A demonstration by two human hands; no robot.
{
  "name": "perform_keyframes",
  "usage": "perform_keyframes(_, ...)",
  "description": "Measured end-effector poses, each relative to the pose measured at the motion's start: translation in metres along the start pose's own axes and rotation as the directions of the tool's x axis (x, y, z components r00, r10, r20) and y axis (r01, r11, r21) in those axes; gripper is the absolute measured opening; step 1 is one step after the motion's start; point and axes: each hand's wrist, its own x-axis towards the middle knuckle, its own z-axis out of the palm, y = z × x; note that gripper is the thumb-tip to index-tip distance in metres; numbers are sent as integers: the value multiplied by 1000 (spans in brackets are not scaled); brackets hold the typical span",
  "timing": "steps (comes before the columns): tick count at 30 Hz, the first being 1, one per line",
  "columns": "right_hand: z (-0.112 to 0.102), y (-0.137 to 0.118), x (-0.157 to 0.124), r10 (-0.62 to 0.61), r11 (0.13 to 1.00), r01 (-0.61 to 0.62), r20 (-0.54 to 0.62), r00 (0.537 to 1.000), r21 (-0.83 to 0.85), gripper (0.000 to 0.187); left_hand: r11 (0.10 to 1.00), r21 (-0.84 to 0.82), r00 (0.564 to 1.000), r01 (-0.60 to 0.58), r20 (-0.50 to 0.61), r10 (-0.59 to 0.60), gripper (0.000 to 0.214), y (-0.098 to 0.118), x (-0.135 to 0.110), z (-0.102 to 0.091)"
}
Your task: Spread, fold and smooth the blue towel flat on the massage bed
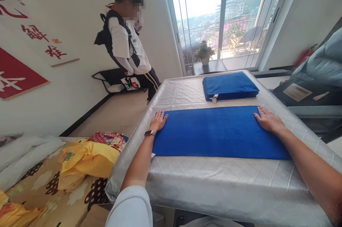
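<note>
A long blue cloth [211, 132], perhaps a towel, lies flat across the table in front of me. My left hand [158, 121] rests palm down on its far left corner, fingers stretched out. On its far right corner lies my right hand [268, 118], flat with the fingers extended. Part of the cloth's right end is hidden under my right forearm. Just beyond it sits a stack of folded blue cloths [231, 84] with a white tag [214, 98] at its near left corner.
The table has a silvery quilted cover [181, 95]. A person [129, 42] with a backpack stands beyond its left side. At left are a bed with yellow clothing [88, 159]. A chair bearing a potted plant [205, 56] stands by the glass door; a dark bag [296, 91] is at right.
</note>
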Motion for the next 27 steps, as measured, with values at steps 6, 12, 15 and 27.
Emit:
perform_keyframes(6,-23,-54,-25,-38,987,6,-196,980,-162,66,1000,27,993,-8,-121,11,75,34,-12,-22)
perform_keyframes(12,-2,-198,-63,-373,924,360,-94,923,-131,64,929,-59,928,-364,-111,357,71,150,-33,-12)
perform_keyframes(15,22,-249,-67,-415,907,415,23,910,-74,66,897,-46,894,-440,-118,433,70,193,-42,3)
perform_keyframes(27,0,-93,-59,-41,992,54,110,993,-114,76,978,-51,979,-204,2,205,75,63,-58,3)
